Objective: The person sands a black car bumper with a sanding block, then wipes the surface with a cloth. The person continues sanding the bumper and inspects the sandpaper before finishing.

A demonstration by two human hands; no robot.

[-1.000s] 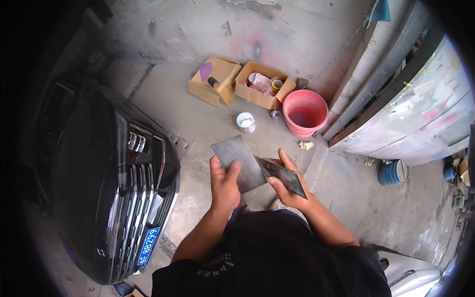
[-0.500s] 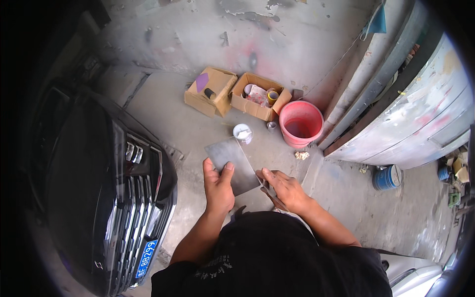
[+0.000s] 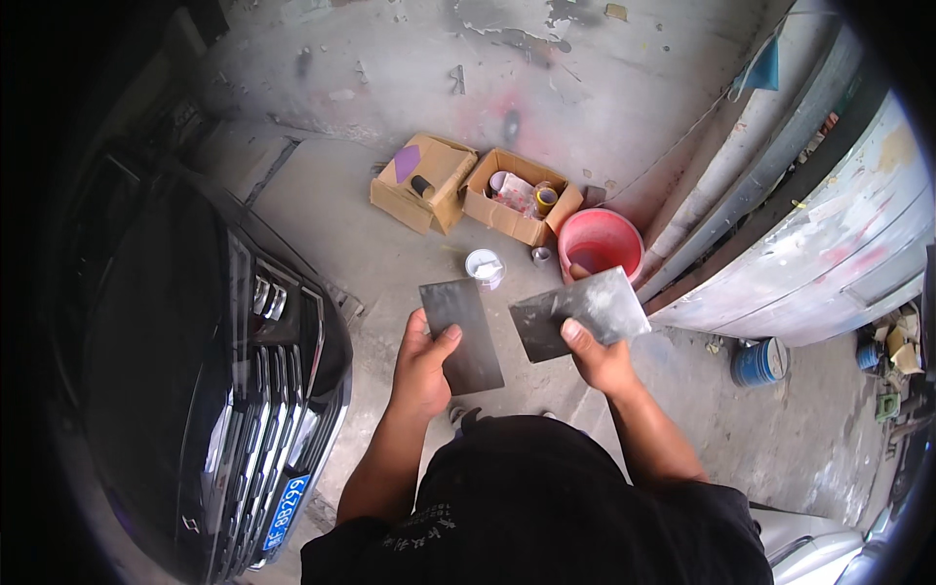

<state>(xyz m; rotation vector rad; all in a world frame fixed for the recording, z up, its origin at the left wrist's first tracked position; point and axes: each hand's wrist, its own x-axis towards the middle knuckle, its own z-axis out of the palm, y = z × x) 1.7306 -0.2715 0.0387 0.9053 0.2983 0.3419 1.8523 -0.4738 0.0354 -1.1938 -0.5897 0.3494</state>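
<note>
My left hand point(image 3: 421, 369) pinches a dark grey piece of sandpaper point(image 3: 470, 341) along its left edge, thumb on the front and fingers mostly behind. The piece is a narrow, flat rectangle, held nearly upright. My right hand point(image 3: 602, 363) is closed on a second grey piece of sandpaper point(image 3: 606, 300), its surface smeared with whitish dust. The thumb lies on its lower edge; a fingertip shows over its top edge, while the other fingers are hidden behind. A small gap separates the two pieces.
Beyond my hands stand a small white tub point(image 3: 485, 267), a metal cup point(image 3: 540, 256), a red bucket point(image 3: 601, 234), an open carton point(image 3: 507, 226) of supplies and a closed carton point(image 3: 421, 200). A black car point(image 3: 195, 370) is close on the left. A blue can point(image 3: 760, 362) stands right.
My hands have moved apart. My right hand has swung up and right with a dusty piece now held flat; before, it gripped a folded edge beside the left piece. The left piece looks narrower.
</note>
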